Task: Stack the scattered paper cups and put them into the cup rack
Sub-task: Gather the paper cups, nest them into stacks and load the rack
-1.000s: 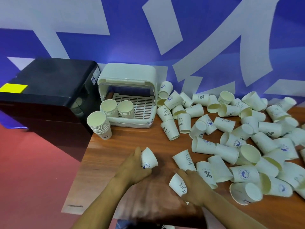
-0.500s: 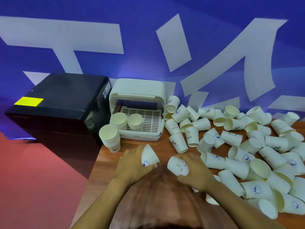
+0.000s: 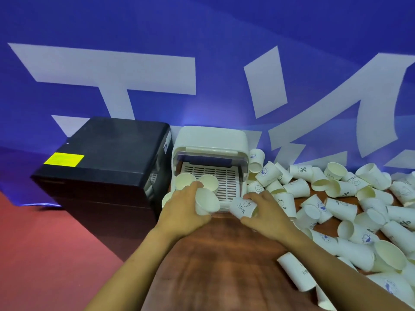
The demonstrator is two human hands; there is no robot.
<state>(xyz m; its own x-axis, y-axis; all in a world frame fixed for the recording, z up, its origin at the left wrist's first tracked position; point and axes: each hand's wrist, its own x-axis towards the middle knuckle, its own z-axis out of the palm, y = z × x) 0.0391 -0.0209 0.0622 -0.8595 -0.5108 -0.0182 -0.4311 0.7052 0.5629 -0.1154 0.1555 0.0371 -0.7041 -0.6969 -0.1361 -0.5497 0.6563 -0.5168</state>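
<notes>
Hands have come forward since the earlier pictures: we now see both of them right in front of the cup rack [image 3: 210, 140], while one second ago they were lower on the wooden table [image 3: 215, 254], near its front edge. The left hand [image 3: 183, 212] grips a paper cup [image 3: 206, 202] with its fingers curled round it, the open mouth turned up and toward the rack; before, we saw this same cup held with the bottom up. The right hand [image 3: 267, 215] holds a printed cup [image 3: 243, 206] with a small drawing, lying on its side between thumb and fingers, the bottom pointing to the left hand. The two hands are close but apart, and the two cups are just beside each other, not yet one inside the other.

Inside the rack, on the slatted tray [image 3: 215, 178], two short stacks of cups [image 3: 197, 182] stand at the left, partly hidden by the left hand. Another stack [image 3: 167, 198] stands on the table beside the rack, and we see now only its rim behind the left wrist. The scattered cups [image 3: 336, 203] lie in a heap over the right part of the table, most of them on their sides. A black box [image 3: 107, 162] with a yellow label stands left of the rack. The blue wall with white shapes fills more of the picture than before, so the view has tilted up
</notes>
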